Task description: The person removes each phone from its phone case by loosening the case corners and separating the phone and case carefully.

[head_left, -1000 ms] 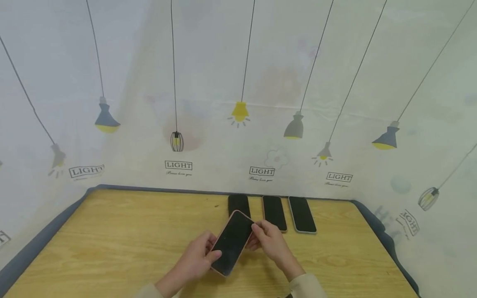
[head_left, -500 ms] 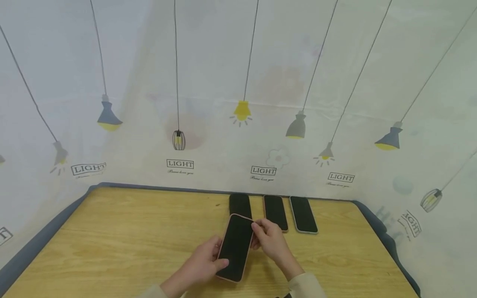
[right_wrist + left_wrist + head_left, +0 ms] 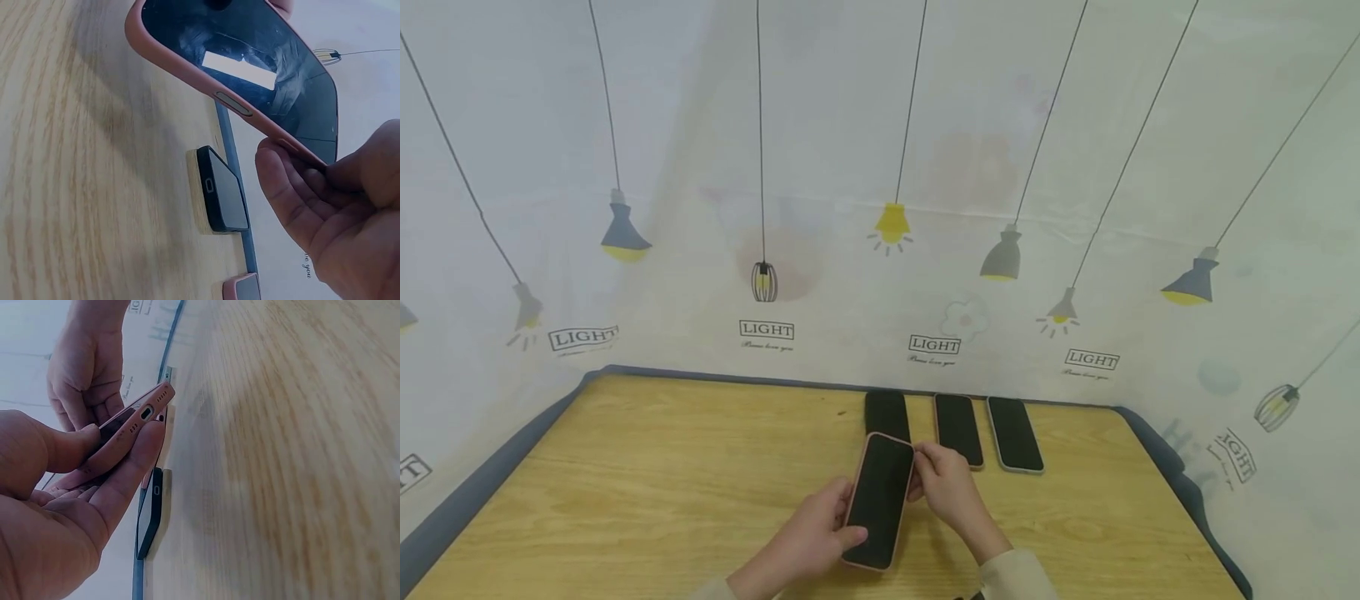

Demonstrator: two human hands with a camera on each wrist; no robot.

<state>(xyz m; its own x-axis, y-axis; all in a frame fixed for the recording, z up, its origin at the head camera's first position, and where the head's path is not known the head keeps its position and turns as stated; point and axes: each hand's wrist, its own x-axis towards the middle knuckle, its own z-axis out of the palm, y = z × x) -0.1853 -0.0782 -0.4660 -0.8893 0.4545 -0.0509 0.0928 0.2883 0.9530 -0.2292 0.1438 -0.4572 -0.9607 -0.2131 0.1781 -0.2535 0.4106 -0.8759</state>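
A smartphone (image 3: 880,504) in a pink case is held above the table, its dark screen facing up. My left hand (image 3: 812,529) grips its lower left part, thumb over the screen's edge and fingers underneath. With thumb and fingertips, my right hand (image 3: 947,483) pinches the upper right edge. The left wrist view shows the case's bottom edge (image 3: 146,412), with its charging port and speaker holes. Seen from the right wrist, a long button in a cutout (image 3: 232,104) lies along the side, and a bright reflection crosses the screen. The back of the phone is hidden.
Along the table's far edge lie a black-cased phone (image 3: 887,412), a pink-edged phone (image 3: 958,429) and a pale-edged phone (image 3: 1015,433), screens up. The wooden table (image 3: 647,475) meets a sheet (image 3: 850,333) printed with lamps behind it.
The held phone has turned from a clear tilt to nearly upright in the head view, its lower end swinging right with my left hand. My right hand has stayed at the upper right edge.
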